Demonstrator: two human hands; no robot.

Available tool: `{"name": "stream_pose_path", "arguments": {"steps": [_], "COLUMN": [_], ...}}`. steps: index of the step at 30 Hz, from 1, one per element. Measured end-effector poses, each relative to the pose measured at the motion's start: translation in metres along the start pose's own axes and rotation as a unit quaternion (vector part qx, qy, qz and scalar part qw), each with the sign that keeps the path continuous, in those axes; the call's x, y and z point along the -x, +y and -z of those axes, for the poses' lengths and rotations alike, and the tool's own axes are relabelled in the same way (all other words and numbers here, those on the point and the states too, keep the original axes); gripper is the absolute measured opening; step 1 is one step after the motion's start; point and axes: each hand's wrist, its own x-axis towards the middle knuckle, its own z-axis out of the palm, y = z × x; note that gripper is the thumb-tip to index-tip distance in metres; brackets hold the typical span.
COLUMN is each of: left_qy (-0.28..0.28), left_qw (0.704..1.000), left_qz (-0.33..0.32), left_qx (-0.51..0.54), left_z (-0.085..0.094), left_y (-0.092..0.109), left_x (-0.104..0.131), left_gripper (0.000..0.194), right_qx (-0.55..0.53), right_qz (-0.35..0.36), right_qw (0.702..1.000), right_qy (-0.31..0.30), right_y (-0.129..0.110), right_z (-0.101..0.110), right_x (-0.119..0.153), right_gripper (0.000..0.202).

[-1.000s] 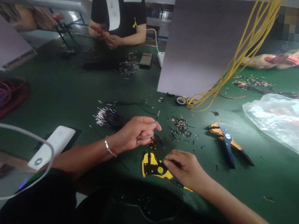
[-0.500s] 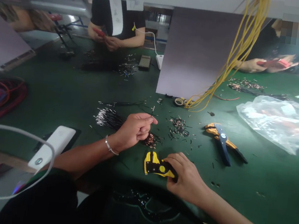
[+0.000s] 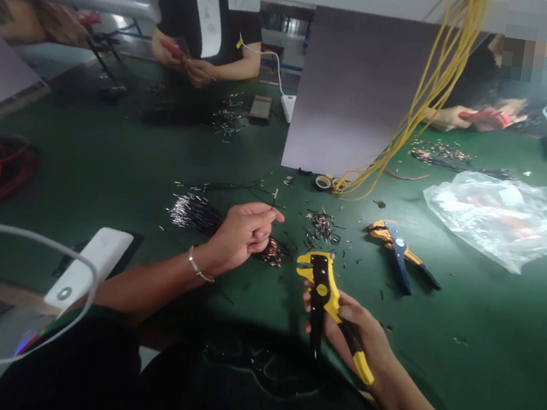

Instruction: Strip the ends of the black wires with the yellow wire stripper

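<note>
My left hand (image 3: 244, 231) is closed in a pinch on a short black wire (image 3: 275, 200), whose pale tip sticks up above the fingers. Beneath and beside that hand lies a bundle of black wires (image 3: 201, 214) with silvery ends at the left and copper ends (image 3: 274, 252) at the right. My right hand (image 3: 349, 319) grips a yellow and black wire stripper (image 3: 321, 291), its jaws raised and turned toward the left. The fingers wrap behind the tool and are partly hidden. Small cut scraps (image 3: 321, 227) lie just beyond the jaws.
An orange and blue wire stripper (image 3: 401, 252) lies to the right, near a clear plastic bag (image 3: 501, 218). Yellow wires (image 3: 433, 98) hang down by a grey panel (image 3: 348, 94). A white power bank (image 3: 88, 268) sits at left. Co-workers' hands (image 3: 203, 73) hold red tools across the table.
My right hand has picked up the yellow wire stripper and turned it upright, jaws away from me. My left hand keeps its pinch on the wire. The view has shifted slightly.
</note>
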Motion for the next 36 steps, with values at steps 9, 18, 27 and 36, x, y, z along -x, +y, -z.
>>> {"name": "stream_pose_path", "arguments": {"steps": [9,18,27,36], "left_qy": [-0.030,-0.070,-0.082,-0.077], "left_qw": [0.999,0.995,0.988,0.988], "left_qz": [0.014,0.062,0.090,0.099], "left_qx": [0.000,0.033,0.095,0.092], "left_z": [-0.002,-0.007,-0.011,-0.013], "left_y": [-0.008,-0.004,-0.003,-0.007], "left_x": [0.006,0.015,0.020,0.023], "left_gripper": [0.013,0.012,0.011,0.013], "right_qx": [-0.054,0.029,0.094,0.090], "right_qz": [-0.005,-0.077,-0.037,-0.026], "right_qw": [0.996,0.993,0.992,0.993], "right_qy": [-0.065,-0.082,-0.071,-0.068], "right_y": [0.015,0.003,-0.013,-0.009], "right_z": [-0.002,0.003,-0.007,-0.019], "right_x": [0.015,0.023,0.013,0.003], "right_gripper": [0.063,0.053,0.039,0.038]}}
